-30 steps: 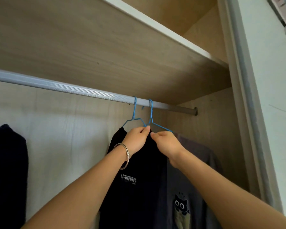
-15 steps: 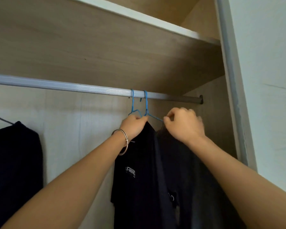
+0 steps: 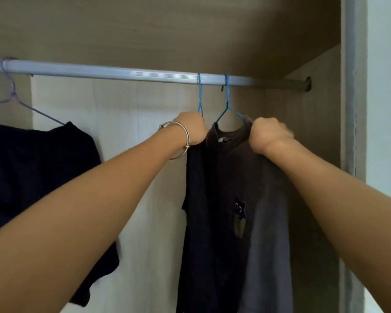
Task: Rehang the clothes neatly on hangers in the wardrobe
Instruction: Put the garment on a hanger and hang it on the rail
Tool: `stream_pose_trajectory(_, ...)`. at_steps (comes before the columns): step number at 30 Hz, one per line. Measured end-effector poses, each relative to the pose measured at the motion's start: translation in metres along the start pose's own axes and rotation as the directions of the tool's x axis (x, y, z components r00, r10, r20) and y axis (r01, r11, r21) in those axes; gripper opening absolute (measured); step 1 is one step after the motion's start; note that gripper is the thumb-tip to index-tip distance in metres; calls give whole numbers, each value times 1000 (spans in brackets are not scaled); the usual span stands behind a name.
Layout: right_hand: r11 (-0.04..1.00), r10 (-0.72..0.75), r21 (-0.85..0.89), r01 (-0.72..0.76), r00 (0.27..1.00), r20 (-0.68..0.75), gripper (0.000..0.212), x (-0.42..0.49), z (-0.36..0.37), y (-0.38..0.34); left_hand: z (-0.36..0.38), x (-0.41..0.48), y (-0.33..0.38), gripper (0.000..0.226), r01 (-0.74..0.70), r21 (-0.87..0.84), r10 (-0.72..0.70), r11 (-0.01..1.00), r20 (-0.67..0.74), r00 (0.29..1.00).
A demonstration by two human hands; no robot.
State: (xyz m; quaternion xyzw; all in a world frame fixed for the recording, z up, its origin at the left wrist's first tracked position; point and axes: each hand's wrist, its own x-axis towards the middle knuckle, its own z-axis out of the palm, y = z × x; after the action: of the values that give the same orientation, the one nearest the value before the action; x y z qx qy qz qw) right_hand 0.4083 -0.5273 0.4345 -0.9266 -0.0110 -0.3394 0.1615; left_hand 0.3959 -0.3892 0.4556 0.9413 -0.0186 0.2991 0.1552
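So the two blue hangers were nearly touching half a second back and have now been pulled apart on the rail (image 3: 99,71), and the grey t-shirt (image 3: 260,199) has swung round so its collar and little cat print face us, middle right of the frame. The left hand (image 3: 193,128), bracelet (image 3: 181,141) on the wrist, is clenched round the bottom of the nearer blue hanger (image 3: 199,96), right where the black shirt (image 3: 196,188) hangs from it; I can't see the fingers, only the back of the fist. The right hand (image 3: 269,135) is bunched on the shoulder of the grey t-shirt, just beside the collar, under the other blue hanger (image 3: 227,98). Looks to me like the spacing and straightening step, both tops already being on the rail. Next I'd guess that shoulder seam wants tugging out along the wire so the collar sits centred, then let go gently so the hook doesn't hop off. Over at upper left a purple hanger (image 3: 11,91) holds another dark top (image 3: 32,166) that's slumped well off one side, so that one probably needs redoing too
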Motion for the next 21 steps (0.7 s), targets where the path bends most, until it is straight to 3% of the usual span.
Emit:
stream_pose_trajectory(3, 1000, -17, 9, 17, 1000, -16, 34, 2, 0, 4, 4, -5, -2, 27, -14, 93, 16, 996, -21, 1000)
stream_pose_trajectory(8, 979, -161, -153, 134, 971, -175, 45, -15, 13, 11, 38, -23, -22, 16, -53, -180, 26, 982, -145, 989)
stream_pose_trajectory(11, 898, -416, -294, 328, 852, -318, 44, -45, 47, 17, 80, -64, -50, 19, -66, -256, 17, 964, -192, 981)
stream_pose_trajectory(13, 847, -524, -305, 436, 778, -345, 38, -72, 80, 23, 110, -98, -74, 24, 6, -258, -41, 966, -131, 991)
stream_pose_trajectory(15, 818, -568, -293, 495, 777, -272, 33, -104, 121, 34, 140, -140, -105, 26, 130, -223, -138, 966, -19, 990)
stream_pose_trajectory(18, 823, -529, -235, 517, 848, 15, 28, -164, 199, 65, 182, -227, -162, 26, 350, -125, -330, 928, 157, 931)
stream_pose_trajectory(19, 816, -513, -229, 531, 847, 136, 27, -188, 227, 75, 195, -263, -181, 25, 432, -69, -407, 899, 232, 884)
stream_pose_trajectory(21, 781, -477, -200, 592, 772, 420, 26, -239, 270, 91, 213, -342, -214, 20, 569, 66, -540, 820, 419, 730)
